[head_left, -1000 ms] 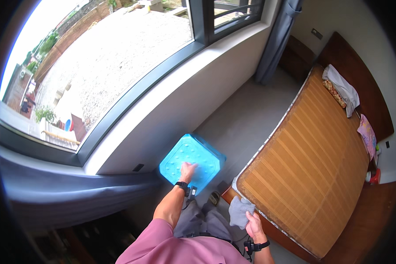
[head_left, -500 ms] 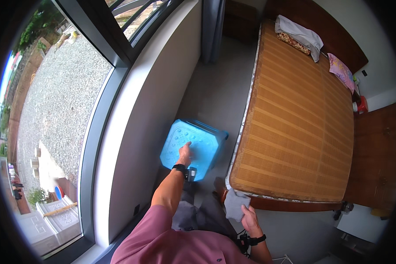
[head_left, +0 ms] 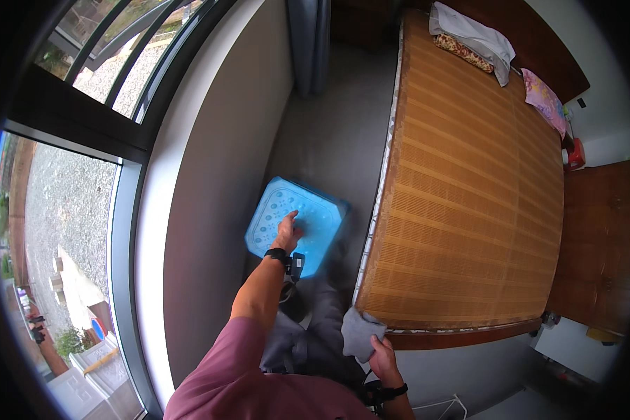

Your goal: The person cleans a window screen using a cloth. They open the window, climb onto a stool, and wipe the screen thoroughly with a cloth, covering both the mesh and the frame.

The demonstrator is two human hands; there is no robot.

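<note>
Blue plastic stool [head_left: 297, 224] on the grey floor [head_left: 336, 133] between window wall and bed [head_left: 469, 182], left hand [head_left: 287, 229] flat on its top, fingers spread, right hand [head_left: 383, 355] at five o'clock, fingers clamped on a grey cloth [head_left: 360, 332].

Blue plastic stool [head_left: 297, 224]: square seat patterned with small holes, seen from above, upright on the grey floor, just beside the bed's long edge. Grey cloth [head_left: 360, 332]: crumpled, soft, lying against the bed's near corner.
</note>
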